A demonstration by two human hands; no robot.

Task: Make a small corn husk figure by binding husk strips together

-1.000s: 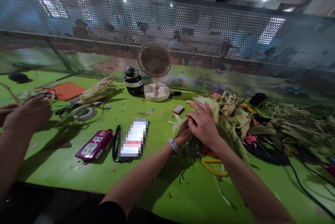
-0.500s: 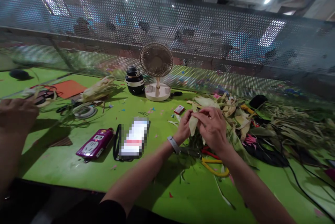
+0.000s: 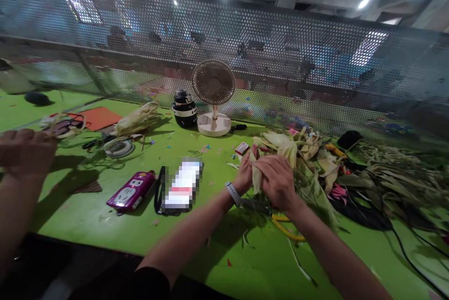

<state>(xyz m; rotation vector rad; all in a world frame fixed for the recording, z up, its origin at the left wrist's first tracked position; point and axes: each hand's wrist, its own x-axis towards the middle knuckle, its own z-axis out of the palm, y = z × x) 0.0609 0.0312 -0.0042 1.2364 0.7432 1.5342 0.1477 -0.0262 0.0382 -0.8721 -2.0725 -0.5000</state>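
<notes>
Standing upright between both hands [image 3: 268, 177], husk [image 3: 256, 177].

Views: you have one, the camera worn on your head.
Facing: forward and down across the green table [image 3: 105, 215] toward the perforated screen [image 3: 245, 52].
Nearness: close above your forearms, with the fan [image 3: 213, 96] near the far edge.
Shared: nothing, no second view.

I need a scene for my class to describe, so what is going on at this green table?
A person holds a pale husk between the left hand and right hand, in front of a husk pile on the green table. Yellow pliers lie below the hands. A co-worker's hand is at the far left. A fan stands behind.
</notes>
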